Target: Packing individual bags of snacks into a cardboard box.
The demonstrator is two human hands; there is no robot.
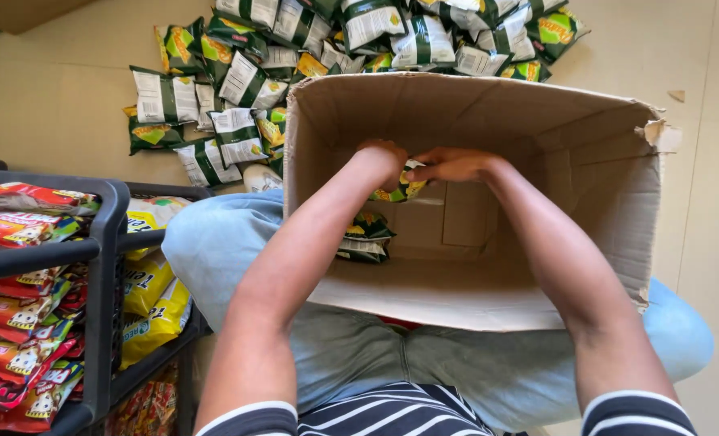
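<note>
A large open cardboard box (601, 202) rests against my knees on the floor. Both my hands reach down into it. My left hand (382, 159) and my right hand (455, 165) meet over a green and yellow snack packet (404, 188) and grip it together. Two or three more green packets (365, 236) lie at the bottom of the box, below my left forearm. The fingertips are partly hidden behind the packet.
A heap of green and white snack packets (246, 89) is spread on the tiled floor beyond the box. A black wire rack (105, 266) at the left holds red packets (20, 323) and yellow packets (154, 291). The box's right flap is torn.
</note>
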